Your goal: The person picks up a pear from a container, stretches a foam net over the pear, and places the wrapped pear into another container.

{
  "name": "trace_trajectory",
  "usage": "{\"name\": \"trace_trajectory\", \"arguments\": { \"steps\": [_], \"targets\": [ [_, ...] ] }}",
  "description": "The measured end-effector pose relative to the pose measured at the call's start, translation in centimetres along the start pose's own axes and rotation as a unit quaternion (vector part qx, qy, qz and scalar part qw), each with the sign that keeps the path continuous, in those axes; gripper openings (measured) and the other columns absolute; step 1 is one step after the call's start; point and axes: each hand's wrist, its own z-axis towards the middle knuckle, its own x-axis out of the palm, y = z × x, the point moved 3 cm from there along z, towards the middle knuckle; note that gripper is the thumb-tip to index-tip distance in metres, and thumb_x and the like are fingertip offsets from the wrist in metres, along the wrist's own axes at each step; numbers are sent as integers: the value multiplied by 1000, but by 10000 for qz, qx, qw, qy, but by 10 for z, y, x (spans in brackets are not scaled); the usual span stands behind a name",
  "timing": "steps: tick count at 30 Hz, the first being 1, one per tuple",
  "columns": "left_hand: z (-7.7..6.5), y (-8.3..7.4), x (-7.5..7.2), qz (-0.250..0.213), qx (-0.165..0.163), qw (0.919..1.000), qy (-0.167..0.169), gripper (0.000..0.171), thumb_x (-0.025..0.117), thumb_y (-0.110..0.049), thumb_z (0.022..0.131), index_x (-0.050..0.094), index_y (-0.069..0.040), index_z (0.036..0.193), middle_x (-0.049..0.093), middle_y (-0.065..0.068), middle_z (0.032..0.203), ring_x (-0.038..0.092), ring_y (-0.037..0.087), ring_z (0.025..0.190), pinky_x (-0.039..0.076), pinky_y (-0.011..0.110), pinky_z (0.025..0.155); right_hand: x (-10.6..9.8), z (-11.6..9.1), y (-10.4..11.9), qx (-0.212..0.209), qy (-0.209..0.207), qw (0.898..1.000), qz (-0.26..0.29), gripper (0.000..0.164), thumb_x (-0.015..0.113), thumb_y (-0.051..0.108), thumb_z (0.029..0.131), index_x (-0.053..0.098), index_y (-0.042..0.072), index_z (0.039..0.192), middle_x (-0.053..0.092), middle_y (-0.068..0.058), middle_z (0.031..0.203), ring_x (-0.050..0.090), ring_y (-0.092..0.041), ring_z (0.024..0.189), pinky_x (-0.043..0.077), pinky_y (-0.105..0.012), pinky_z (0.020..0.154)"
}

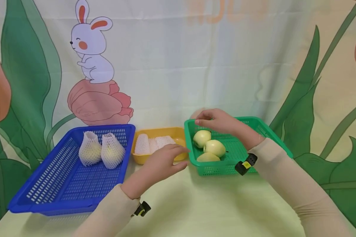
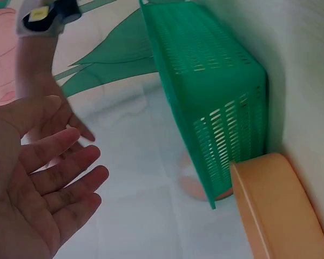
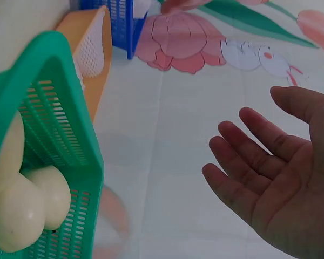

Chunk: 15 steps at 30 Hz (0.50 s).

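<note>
My left hand [image 1: 163,164] hovers in front of the yellow basket [image 1: 140,159], fingers loosely bent and nothing held. Raised over the green basket [image 1: 216,170], my right hand [image 1: 218,121] holds nothing either; its palm [image 3: 291,194] and relaxed fingers show in the right wrist view. Three pale yellow apples [image 1: 215,148] lie at the left end of the green basket. White foam net sleeves [image 1: 142,144] lie in the yellow basket, partly behind my left hand. Two apples in foam nets [image 1: 113,152] stand at the back of the blue basket [image 1: 62,207].
The three baskets stand side by side on a pale green table [image 1: 178,204], with the yellow one between the blue and the green. Right behind them hangs a printed cloth [image 1: 166,65] with a rabbit and tulips. Each wrist wears a black strap.
</note>
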Motion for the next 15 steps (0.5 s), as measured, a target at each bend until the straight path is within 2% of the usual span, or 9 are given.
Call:
{"name": "trace_trajectory", "arguments": {
  "steps": [5, 8, 15],
  "targets": [
    [24, 0, 17, -124, -142, 9981, 581, 40, 70, -28, 97, 68, -8, 131, 69, 11, 133, 63, 30, 127, 52, 45, 109, -15, 22, -3, 139, 166, 9995, -238, 41, 49, 33, 107, 64, 4, 132, 65, -19, 137, 60, -35, 128, 49, -52, 109],
    [36, 1, 29, -190, -92, 9964, 825, 40, 70, -28, 97, 68, -6, 130, 69, 11, 134, 63, 29, 128, 52, 45, 109, -23, 36, -7, 376, 186, 9987, -296, 45, 46, 34, 108, 63, 1, 133, 63, -22, 137, 58, -36, 128, 49, -51, 110],
    [48, 3, 55, -110, 54, 9926, 1209, 41, 73, -29, 95, 70, -3, 127, 72, 12, 129, 67, 27, 121, 54, 41, 106, -32, 60, -21, 1173, 220, 9928, 85, 60, 31, 44, 111, 61, -4, 133, 59, -26, 142, 55, -37, 135, 47, -50, 114]
  ]
}}
